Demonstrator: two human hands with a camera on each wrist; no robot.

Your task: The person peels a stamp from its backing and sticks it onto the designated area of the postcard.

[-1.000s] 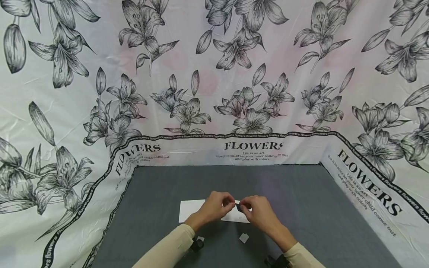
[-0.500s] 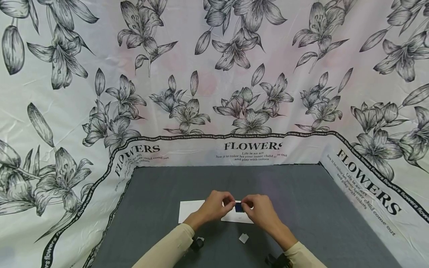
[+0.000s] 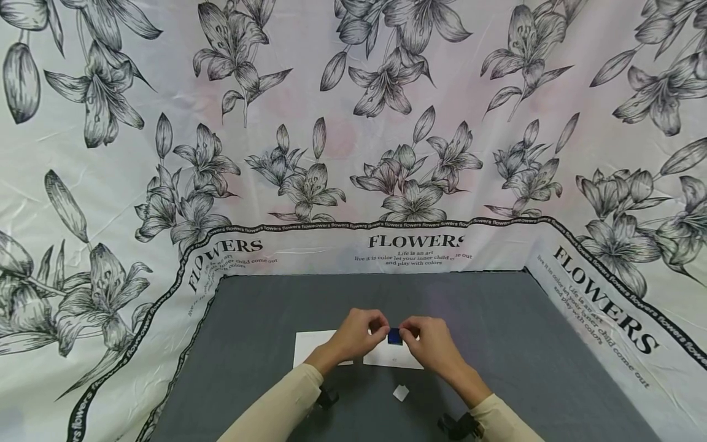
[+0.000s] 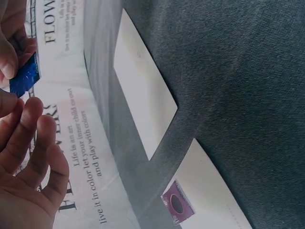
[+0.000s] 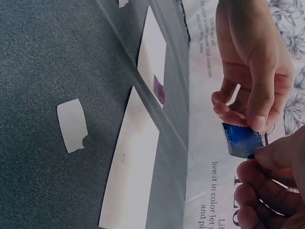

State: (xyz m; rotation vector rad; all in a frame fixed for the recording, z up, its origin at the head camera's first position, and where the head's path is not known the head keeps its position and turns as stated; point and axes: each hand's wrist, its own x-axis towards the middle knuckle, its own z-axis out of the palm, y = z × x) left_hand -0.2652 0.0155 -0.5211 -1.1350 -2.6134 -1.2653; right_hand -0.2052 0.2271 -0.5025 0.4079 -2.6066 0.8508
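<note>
A small blue postage stamp [image 3: 394, 336] with toothed edges is held up between both hands, above the white cards. My left hand [image 3: 358, 334] pinches its left edge between thumb and fingertip. On the opposite edge, my right hand [image 3: 432, 344] pinches it the same way. The right wrist view shows the printed face of the stamp [image 5: 242, 140], dark to bright blue. Beneath the hands lie two white cards or envelopes, the right one [image 3: 389, 356] bare apart from a faint mark. The left one [image 3: 312, 345] bears a purple stamp [image 4: 178, 202] at its corner.
A torn white paper scrap [image 3: 401, 393] lies on the grey cloth nearer the body, and another scrap [image 5: 123, 3] shows at the right wrist view's top edge. Flower-printed fabric [image 3: 414, 184] rises behind the grey surface [image 3: 265, 301].
Both hands have risen slightly, away from the cards, with the stamp. The stamp has turned from nearly edge-on to showing its blue face.
</note>
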